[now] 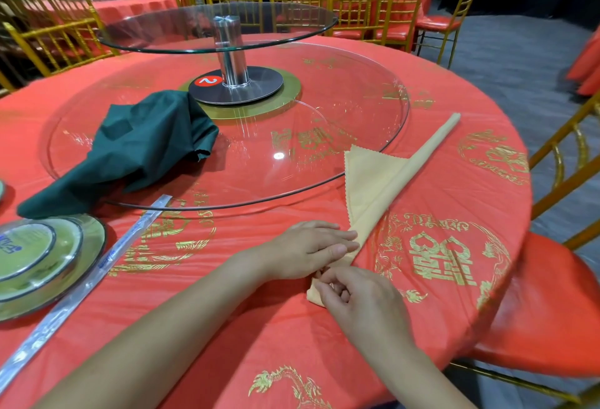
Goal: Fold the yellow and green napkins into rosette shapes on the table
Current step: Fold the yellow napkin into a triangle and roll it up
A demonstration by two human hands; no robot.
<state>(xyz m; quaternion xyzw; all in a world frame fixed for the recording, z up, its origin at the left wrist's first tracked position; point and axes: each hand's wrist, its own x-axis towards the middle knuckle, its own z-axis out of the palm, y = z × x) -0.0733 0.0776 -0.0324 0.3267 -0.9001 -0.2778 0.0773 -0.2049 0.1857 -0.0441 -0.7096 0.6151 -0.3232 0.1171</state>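
Yellow napkin [386, 191] hides its near end under flat left hand [308, 248] and pinching right hand [357, 298]; table [438, 317] edge close on their right.

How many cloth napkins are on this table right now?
2. The yellow napkin, partly rolled, lies on the table, right side, under the left hand, pinched by the right hand. The green napkin lies crumpled over the lower glass turntable, left side. Others may be hidden.

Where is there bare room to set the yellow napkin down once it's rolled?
Bare cloth lies right of the yellow napkin out to its edge, and between the wrapped strip and the left hand. The lower turntable is free between green napkin and yellow napkin. Crowded: the left, with the stacked plates.
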